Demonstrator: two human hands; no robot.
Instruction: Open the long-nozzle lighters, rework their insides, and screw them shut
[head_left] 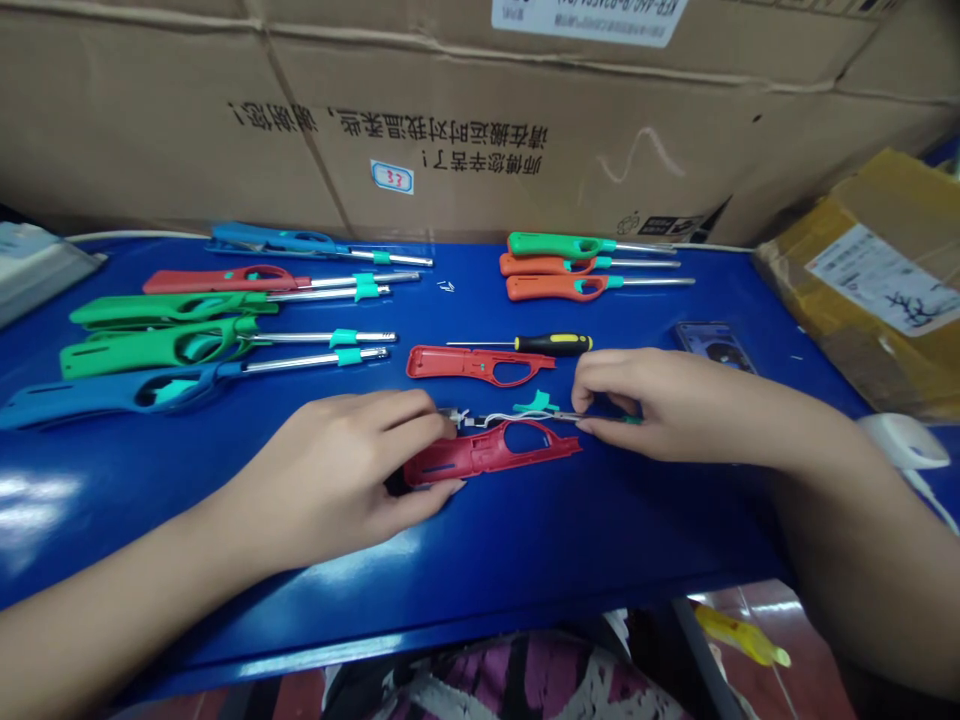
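Note:
My left hand (360,470) is closed around the handle end of a red lighter shell half (517,450), hollow side up, low over the blue table. Fingers of my right hand (637,400) pinch the thin metal tube of the lighter's inner assembly; its far end is hidden by the hand. White wires (499,418) run from that tube to a small fitting by my left fingertips. A turquoise trigger (536,402) lies just behind the wires. The other red shell half (480,365) rests behind, and beyond it lies a black-and-yellow screwdriver (555,344).
Several long-nosed lighters, among them a blue one (135,390), lie at the left with turquoise pieces on their tubes. Three finished-looking lighters, one orange (551,287), lie at the back. A phone (716,345) and cardboard box (847,330) stand right; a large carton (420,80) walls the back.

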